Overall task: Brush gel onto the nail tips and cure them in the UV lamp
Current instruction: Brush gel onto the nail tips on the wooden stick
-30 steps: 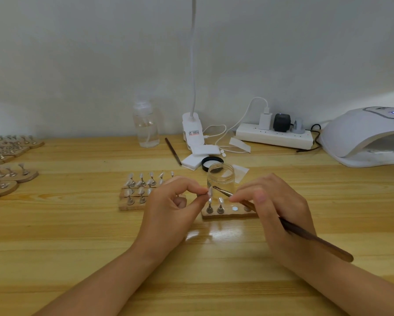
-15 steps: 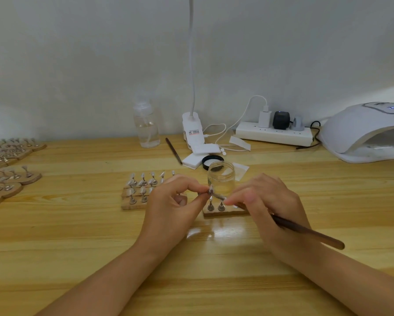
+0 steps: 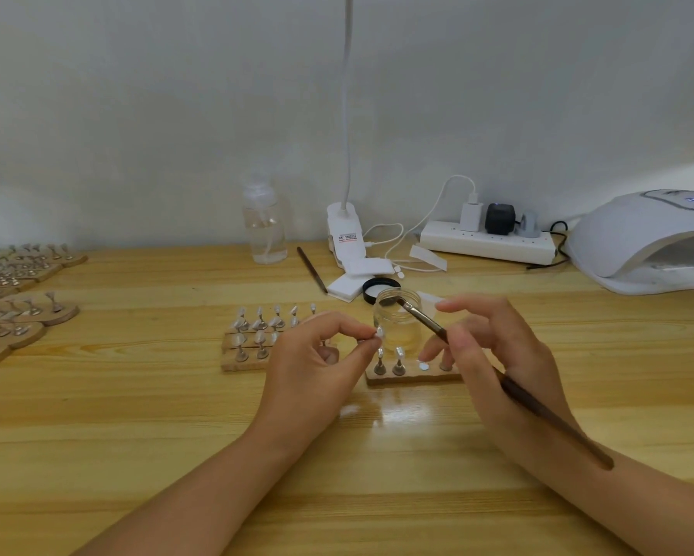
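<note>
While my left hand [image 3: 317, 371] pinches a small nail tip [image 3: 378, 333] between thumb and forefinger, my right hand [image 3: 497, 355] holds the brush [image 3: 509, 391] pen-fashion, fingers curled round its dark handle. The nail tip sits on a little stand whose lower part is hidden in my fingers, so I cannot tell how much of it I hold. From my right grip the brush runs up and away to the left, and its bristle end reaches into the mouth of the open glass jar [image 3: 397, 323], which stands just beyond my two hands, between them. Whether the bristles touch the gel inside I cannot tell. The handle trails back over my right wrist.

Directly under my left fingertips and just this side of the jar lies a wooden block [image 3: 413, 379] with two more tips standing on it and a bare round spot beside them. Past the knuckles of my left hand lies a second block [image 3: 237, 361] carrying rows of tips on stands. The jar's black lid [image 3: 377, 286] lies just behind the jar, next to some white pads [image 3: 353, 280] and a spare brush [image 3: 312, 268]. Well away beyond my right hand, at the far right of the table [image 3: 136, 415], sits the white curing lamp [image 3: 650, 242], its opening facing me. A power strip [image 3: 489, 242] lies left of the lamp, and a clear bottle [image 3: 265, 230] stands farther left. Far out past my left hand, more blocks of stands [image 3: 16, 298] crowd the table edge.
</note>
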